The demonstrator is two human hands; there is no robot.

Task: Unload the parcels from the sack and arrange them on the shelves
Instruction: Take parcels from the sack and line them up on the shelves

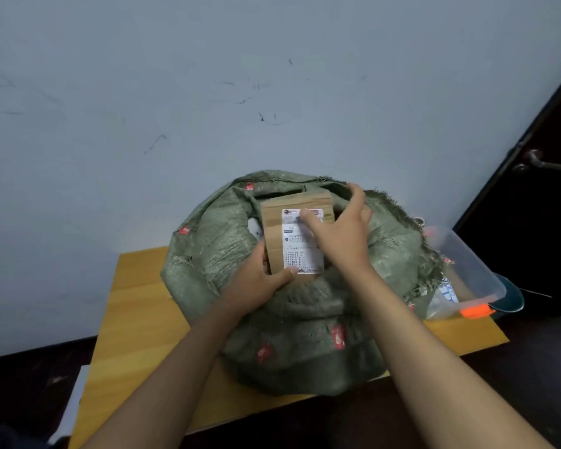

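While both hands (305, 251) grasp it, the brown cardboard parcel (297, 236) shows a white label.

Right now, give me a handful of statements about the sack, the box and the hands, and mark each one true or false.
1. Both hands hold the cardboard box at the mouth of the green sack. True: the left hand grips its near corner, the right hand its far side.
2. The sack sits on the floor. False: it sits on a wooden table.
3. The box carries a white printed label. True.
4. A clear plastic tub stands left of the sack. False: it is on the right.
5. The box already lies on a shelf. False: no shelf is in view.
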